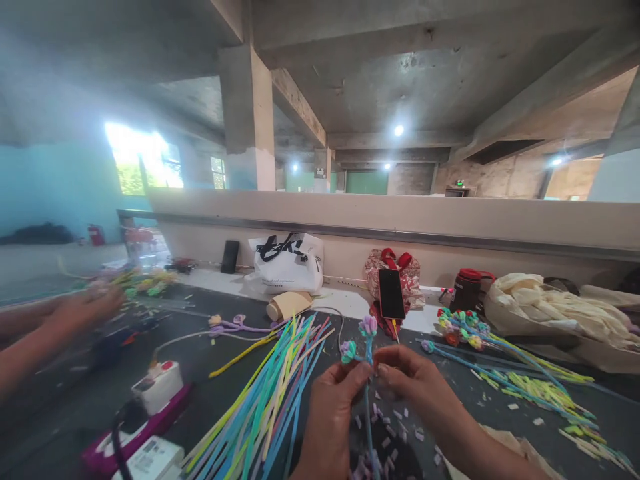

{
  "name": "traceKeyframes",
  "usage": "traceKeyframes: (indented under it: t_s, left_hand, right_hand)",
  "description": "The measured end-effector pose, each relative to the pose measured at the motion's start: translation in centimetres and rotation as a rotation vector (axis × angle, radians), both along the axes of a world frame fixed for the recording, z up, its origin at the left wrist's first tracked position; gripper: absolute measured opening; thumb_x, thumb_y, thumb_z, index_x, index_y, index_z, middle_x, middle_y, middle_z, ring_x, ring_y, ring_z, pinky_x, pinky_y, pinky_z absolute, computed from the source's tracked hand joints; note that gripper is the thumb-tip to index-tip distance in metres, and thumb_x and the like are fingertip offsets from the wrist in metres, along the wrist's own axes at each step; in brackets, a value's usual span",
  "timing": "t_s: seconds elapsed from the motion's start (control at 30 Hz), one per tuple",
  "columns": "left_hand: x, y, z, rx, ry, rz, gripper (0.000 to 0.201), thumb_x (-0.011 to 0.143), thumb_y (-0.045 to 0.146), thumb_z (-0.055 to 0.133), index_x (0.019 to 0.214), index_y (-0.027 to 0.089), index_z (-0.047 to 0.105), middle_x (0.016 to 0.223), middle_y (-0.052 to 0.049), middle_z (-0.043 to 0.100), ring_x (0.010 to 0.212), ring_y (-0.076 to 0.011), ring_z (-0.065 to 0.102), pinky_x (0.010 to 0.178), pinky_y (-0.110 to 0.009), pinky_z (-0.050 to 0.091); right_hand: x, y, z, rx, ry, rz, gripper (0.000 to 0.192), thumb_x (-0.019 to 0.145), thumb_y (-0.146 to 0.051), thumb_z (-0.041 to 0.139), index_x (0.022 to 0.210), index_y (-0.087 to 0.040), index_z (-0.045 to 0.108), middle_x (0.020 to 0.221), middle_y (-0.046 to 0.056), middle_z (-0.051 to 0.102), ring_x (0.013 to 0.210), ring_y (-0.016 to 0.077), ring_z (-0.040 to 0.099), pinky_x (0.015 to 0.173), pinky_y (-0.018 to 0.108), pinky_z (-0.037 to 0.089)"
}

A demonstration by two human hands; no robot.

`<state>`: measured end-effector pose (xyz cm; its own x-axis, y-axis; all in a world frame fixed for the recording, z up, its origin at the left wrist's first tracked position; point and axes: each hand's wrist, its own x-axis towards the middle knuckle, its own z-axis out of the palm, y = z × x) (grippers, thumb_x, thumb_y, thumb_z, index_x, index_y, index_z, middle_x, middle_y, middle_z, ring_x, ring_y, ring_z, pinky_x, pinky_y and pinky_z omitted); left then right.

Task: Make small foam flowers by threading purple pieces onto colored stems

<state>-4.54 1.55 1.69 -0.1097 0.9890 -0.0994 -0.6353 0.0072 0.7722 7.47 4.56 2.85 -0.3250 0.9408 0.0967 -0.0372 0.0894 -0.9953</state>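
I see a thin blue stem [369, 400] standing almost upright in front of me, low in the middle of the view, with a purple flower head [369, 325] on top and a teal one [348, 351] just beside it. My left hand [333, 413] pinches the stem with thumb and fingers closed on it. My right hand [417, 387] grips it from the other side, fingertips touching the left ones. Under the hands, small pale cuttings [395, 427] lie on the dark table [220, 393]. To the left is a fan of coloured strips [273, 393]. Behind stands a phone [391, 294] against a red bag [395, 270]. At far left, another person's hand [85, 310] is blurred.
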Motion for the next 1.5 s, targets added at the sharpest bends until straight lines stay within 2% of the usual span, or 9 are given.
traceKeyframes:
  t_s: [0.13, 0.23, 0.4, 0.57, 0.67, 0.8, 0.97, 1.27, 1.5]
  left_hand:
    - [0.2, -0.2, 0.3, 0.020, -0.026, -0.077, 0.027, 0.049, 0.027, 0.072, 0.070, 0.011, 0.065, 0.060, -0.005, 0.064, 0.055, -0.0157, 0.058, 0.060, -0.027, 0.044]
    - [0.2, -0.3, 0.4, 0.035, -0.015, -0.078, 0.029, 0.048, 0.028, 0.072, 0.070, 0.010, 0.065, 0.061, -0.006, 0.065, 0.053, -0.0158, 0.057, 0.059, -0.027, 0.044]
    - [-0.1, -0.1, 0.0, 0.061, 0.076, 0.006, 0.027, 0.050, 0.029, 0.071, 0.069, 0.011, 0.066, 0.061, -0.006, 0.064, 0.053, -0.0129, 0.055, 0.055, -0.023, 0.041]
    - [-0.2, 0.2, -0.4, 0.042, 0.141, 0.083, 0.026, 0.046, 0.028, 0.073, 0.065, 0.011, 0.066, 0.060, -0.005, 0.064, 0.053, -0.0133, 0.054, 0.052, -0.022, 0.040]
    - [-0.1, 0.1, -0.2, 0.055, 0.155, 0.062, 0.027, 0.048, 0.027, 0.071, 0.069, 0.011, 0.066, 0.061, -0.005, 0.064, 0.054, -0.0135, 0.055, 0.053, -0.022, 0.041]
    - [0.2, 0.0, -0.4, 0.062, 0.134, 0.018, 0.027, 0.050, 0.029, 0.070, 0.069, 0.011, 0.065, 0.058, -0.004, 0.063, 0.053, -0.0144, 0.055, 0.053, -0.024, 0.041]
    - [0.4, 0.2, -0.7, 0.057, 0.141, 0.020, 0.025, 0.051, 0.029, 0.069, 0.069, 0.012, 0.064, 0.059, -0.004, 0.064, 0.054, -0.0140, 0.055, 0.054, -0.024, 0.041]
    - [-0.1, -0.9, 0.8, 0.104, 0.454, 0.044, 0.027, 0.061, 0.031, 0.061, 0.079, 0.012, 0.066, 0.066, -0.005, 0.066, 0.064, -0.0176, 0.056, 0.062, -0.027, 0.041]
    - [0.3, -0.6, 0.1, 0.179, 0.395, -0.056, 0.027, 0.058, 0.032, 0.064, 0.077, 0.012, 0.067, 0.067, -0.005, 0.065, 0.066, -0.0178, 0.056, 0.062, -0.026, 0.042]
  right_hand:
    - [-0.2, -0.3, 0.6, -0.041, 0.056, 0.101, 0.034, 0.057, -0.042, 0.065, 0.077, -0.015, 0.061, 0.049, -0.005, 0.044, 0.043, 0.0051, 0.037, 0.039, 0.017, 0.030]
    - [-0.3, -0.2, 0.3, -0.021, 0.028, 0.097, 0.034, 0.058, -0.044, 0.064, 0.075, -0.014, 0.062, 0.048, -0.005, 0.042, 0.044, 0.0052, 0.036, 0.040, 0.017, 0.030]
    - [-0.3, -0.2, -0.4, 0.007, -0.047, 0.079, 0.031, 0.063, -0.042, 0.061, 0.077, -0.015, 0.057, 0.055, -0.004, 0.047, 0.044, 0.0044, 0.038, 0.041, 0.016, 0.028]
    - [-0.4, -0.7, 0.9, -0.064, -0.133, 0.122, 0.028, 0.061, -0.039, 0.061, 0.072, -0.016, 0.049, 0.049, -0.007, 0.046, 0.034, 0.0045, 0.037, 0.034, 0.017, 0.024]
    - [-0.3, -1.0, 1.8, -0.013, -0.215, 0.073, 0.020, 0.062, -0.034, 0.059, 0.065, -0.015, 0.051, 0.042, -0.009, 0.037, 0.033, 0.0033, 0.028, 0.034, 0.017, 0.019]
    - [0.1, -1.0, 2.1, 0.090, -0.258, 0.000, 0.014, 0.062, -0.027, 0.056, 0.057, -0.014, 0.055, 0.046, -0.007, 0.039, 0.042, 0.0048, 0.030, 0.040, 0.018, 0.022]
    - [0.1, -1.0, 1.6, 0.108, -0.224, -0.044, 0.017, 0.062, -0.028, 0.055, 0.055, -0.013, 0.054, 0.046, -0.006, 0.039, 0.044, 0.0059, 0.030, 0.042, 0.019, 0.024]
    - [0.4, -0.4, 0.9, -0.121, -0.144, 0.014, 0.030, 0.058, -0.044, 0.061, 0.057, -0.015, 0.051, 0.036, -0.010, 0.029, 0.032, 0.0023, 0.016, 0.034, 0.020, 0.009]
    - [1.4, -0.5, 0.1, -0.247, 0.017, 0.087, 0.030, 0.054, -0.039, 0.067, 0.058, -0.015, 0.050, 0.036, -0.011, 0.031, 0.029, 0.0014, 0.018, 0.033, 0.020, 0.006]
